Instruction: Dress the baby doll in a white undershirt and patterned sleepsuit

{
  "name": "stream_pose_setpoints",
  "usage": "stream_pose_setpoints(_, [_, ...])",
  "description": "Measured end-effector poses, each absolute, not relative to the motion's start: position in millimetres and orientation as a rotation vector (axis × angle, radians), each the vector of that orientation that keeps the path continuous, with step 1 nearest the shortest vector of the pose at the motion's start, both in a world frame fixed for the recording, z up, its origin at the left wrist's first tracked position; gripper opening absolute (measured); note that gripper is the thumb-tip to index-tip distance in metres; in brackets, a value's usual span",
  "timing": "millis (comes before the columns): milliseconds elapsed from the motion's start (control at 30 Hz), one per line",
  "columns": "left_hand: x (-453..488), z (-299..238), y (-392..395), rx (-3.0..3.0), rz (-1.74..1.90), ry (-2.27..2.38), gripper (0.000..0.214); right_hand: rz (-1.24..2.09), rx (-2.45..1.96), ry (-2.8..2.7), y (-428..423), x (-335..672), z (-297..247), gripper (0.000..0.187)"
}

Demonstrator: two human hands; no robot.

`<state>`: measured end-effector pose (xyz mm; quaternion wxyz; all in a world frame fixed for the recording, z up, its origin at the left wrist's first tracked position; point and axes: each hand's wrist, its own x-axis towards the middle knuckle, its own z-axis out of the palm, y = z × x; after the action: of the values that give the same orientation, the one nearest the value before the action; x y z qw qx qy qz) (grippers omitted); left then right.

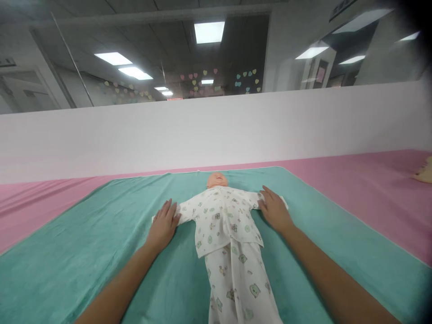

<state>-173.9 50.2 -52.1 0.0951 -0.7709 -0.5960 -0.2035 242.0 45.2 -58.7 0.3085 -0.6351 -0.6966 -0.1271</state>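
A baby doll (218, 180) lies on its back on a teal blanket (84, 243), dressed in a white printed top (221, 220) and matching trousers (236, 279). Its sleeves are spread out to both sides. My left hand (164, 225) lies flat on the end of the doll's left-side sleeve, fingers stretched out. Flat over the end of the other sleeve rests my right hand (275, 209), fingers together and extended. Neither hand grips anything.
The blanket lies on a pink-covered surface (354, 180) that runs to a low white wall (216, 130) behind. A tan object (425, 173) sits at the far right edge. Glass panels with heart stickers stand above the wall.
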Motion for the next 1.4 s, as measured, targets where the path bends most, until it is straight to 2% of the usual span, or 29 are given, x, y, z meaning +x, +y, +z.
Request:
stream_pose_setpoints(167, [-182.2,-62.6,51.3,-2.495,-0.541,-1.891,0.057,-0.103,-1.636,-2.012,53.6,230.2,-72.2,0.051])
stream_pose_setpoints(433, [-187.2,-50.8,39.6,-2.485,-0.436,-1.948,0.058,-0.049,-1.688,-1.940,58.0,235.7,-74.6,0.054])
stream_pose_setpoints(533, [-175.6,-43.0,17.8,-2.388,-0.590,-1.895,0.053,-0.031,-1.573,-1.882,43.1,223.3,-60.3,0.048])
stream_pose_setpoints(667, [-147.2,-41.8,-35.6,-2.413,-0.790,-1.699,0.043,0.046,-1.265,-1.820,2.3,191.3,-42.5,0.030])
stream_pose_setpoints(800, [-113.3,-45.0,-75.2,-2.516,-0.646,-1.399,0.035,0.135,-1.060,-1.905,-39.8,172.7,-37.4,0.015])
stream_pose_setpoints(933, [-88.7,-40.1,-80.5,-2.540,-0.538,-1.327,0.019,0.229,-1.002,-2.032,-61.7,180.8,-39.2,0.018])
stream_pose_setpoints(1033, [-80.8,-36.4,-79.7,-2.541,-0.548,-1.330,0.018,0.346,-1.038,-2.096,-65.9,189.1,-39.6,0.015])
stream_pose_setpoints(1400, [-81.2,-37.0,-87.1,-2.563,-0.600,-1.263,0.017,0.097,-0.891,-2.298,-67.8,196.2,-34.6,0.019])
